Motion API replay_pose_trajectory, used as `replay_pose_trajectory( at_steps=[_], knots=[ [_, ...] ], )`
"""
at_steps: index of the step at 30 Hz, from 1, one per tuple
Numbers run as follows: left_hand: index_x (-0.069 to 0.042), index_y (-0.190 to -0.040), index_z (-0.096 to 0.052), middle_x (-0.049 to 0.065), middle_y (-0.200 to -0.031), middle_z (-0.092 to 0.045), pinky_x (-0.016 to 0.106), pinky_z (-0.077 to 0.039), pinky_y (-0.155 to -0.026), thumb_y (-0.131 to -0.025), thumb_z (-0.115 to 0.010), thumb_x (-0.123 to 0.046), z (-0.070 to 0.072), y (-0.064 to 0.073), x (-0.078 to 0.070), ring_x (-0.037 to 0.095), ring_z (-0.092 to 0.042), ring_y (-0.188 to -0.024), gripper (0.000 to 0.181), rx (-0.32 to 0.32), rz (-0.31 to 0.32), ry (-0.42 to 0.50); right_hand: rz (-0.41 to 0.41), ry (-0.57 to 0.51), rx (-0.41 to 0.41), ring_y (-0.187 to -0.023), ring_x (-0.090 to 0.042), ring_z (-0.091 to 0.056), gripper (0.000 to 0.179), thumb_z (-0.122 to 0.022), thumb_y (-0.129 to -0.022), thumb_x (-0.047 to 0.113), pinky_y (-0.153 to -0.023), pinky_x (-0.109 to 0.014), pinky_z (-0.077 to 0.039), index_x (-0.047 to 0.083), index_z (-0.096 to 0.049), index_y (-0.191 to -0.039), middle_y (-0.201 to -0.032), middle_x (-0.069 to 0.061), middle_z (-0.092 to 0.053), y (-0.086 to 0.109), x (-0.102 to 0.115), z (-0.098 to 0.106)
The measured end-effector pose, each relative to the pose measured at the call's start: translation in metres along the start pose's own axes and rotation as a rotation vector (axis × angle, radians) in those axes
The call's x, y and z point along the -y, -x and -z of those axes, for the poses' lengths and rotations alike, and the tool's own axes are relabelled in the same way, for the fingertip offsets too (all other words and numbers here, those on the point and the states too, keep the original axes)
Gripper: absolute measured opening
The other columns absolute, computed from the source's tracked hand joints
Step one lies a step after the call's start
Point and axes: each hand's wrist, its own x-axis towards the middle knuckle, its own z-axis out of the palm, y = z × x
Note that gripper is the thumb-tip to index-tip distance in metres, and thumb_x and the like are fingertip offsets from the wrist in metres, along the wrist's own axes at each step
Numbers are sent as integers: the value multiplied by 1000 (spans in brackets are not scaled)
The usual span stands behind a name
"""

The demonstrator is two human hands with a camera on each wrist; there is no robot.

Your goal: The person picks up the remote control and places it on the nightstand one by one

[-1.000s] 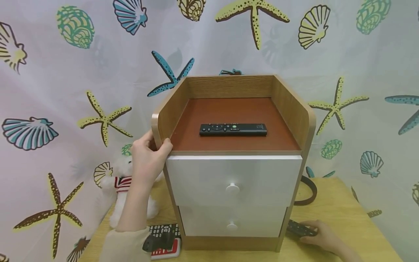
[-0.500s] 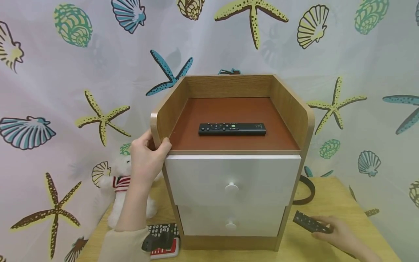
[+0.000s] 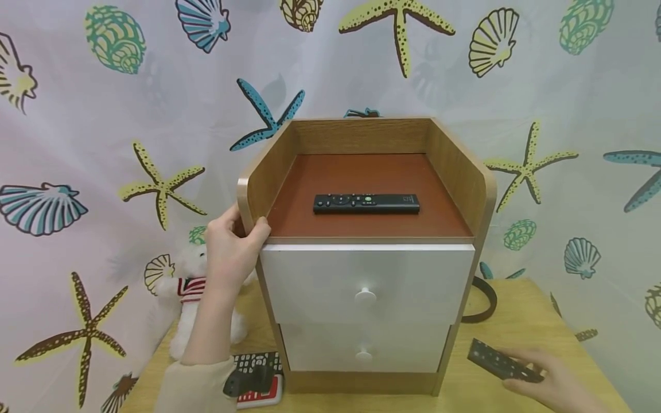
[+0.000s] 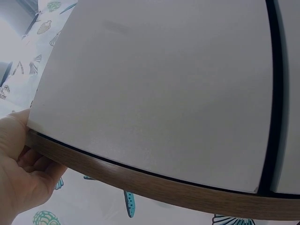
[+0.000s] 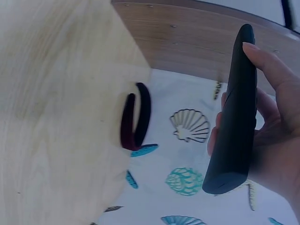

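A small wooden cabinet (image 3: 361,383) with two white drawers stands in the middle of the head view, both drawers pushed in. My left hand (image 3: 229,246) grips its left side panel at the front edge, thumb inside and fingers outside; the left wrist view shows the fingers (image 4: 40,171) behind the wooden edge (image 4: 140,180). To the cabinet's right, my right hand (image 3: 542,376) holds a black remote control (image 3: 501,361) over the table. From the right wrist, the remote's smooth back (image 5: 232,122) faces the camera. Another black remote (image 3: 366,204) lies across the cabinet's brown top.
Left of the cabinet lie a button-covered remote (image 3: 258,360) and a red-and-white device (image 3: 263,396), partly behind the sleeve (image 3: 196,387). A white plush toy (image 3: 193,292) sits behind my left arm. A dark headband (image 3: 482,301) lies on the wooden table (image 3: 521,310) at right.
My right hand has lifted the black remote and drawn it rightward, away from the cabinet's side. My left hand has kept its grip on the panel.
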Motion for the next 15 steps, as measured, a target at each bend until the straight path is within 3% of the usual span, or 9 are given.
replay_pose_trajectory(
  at_steps=[3,5,11,15],
  knots=[
    [-5,-116,-65,13,-107,-69,11,-49,-68,-85,-58,-8,0,1,0,7,-61,-80,31,3,7,2,-64,-27,12,-101,-25,-57,53,-68,-85,25,-70,-36,-50,-1,-53,-129,-125,-26,-56,7,13,10],
    [-5,-116,-64,13,-107,-68,11,-49,-69,-86,-57,-8,0,1,0,7,-61,-81,31,4,7,2,-89,-20,3,-99,-28,-57,55,-68,-85,27,-69,-37,-51,0,-53,-129,-123,-26,-56,10,22,16],
    [-4,-115,-65,14,-106,-69,10,-49,-68,-85,-58,-8,0,1,1,6,-61,-79,31,-7,-8,-1,-29,92,-132,-87,9,-48,50,-72,-81,27,-62,-24,-43,8,-59,-126,-115,-13,-62,16,48,28],
    [-3,-113,-65,15,-104,-69,11,-49,-66,-85,-58,-6,0,0,1,5,-61,-77,30,-12,-18,3,-27,95,-136,-91,9,-44,50,-72,-81,27,-66,-29,-42,12,-58,-127,-119,-11,-59,19,68,34]
  ],
)
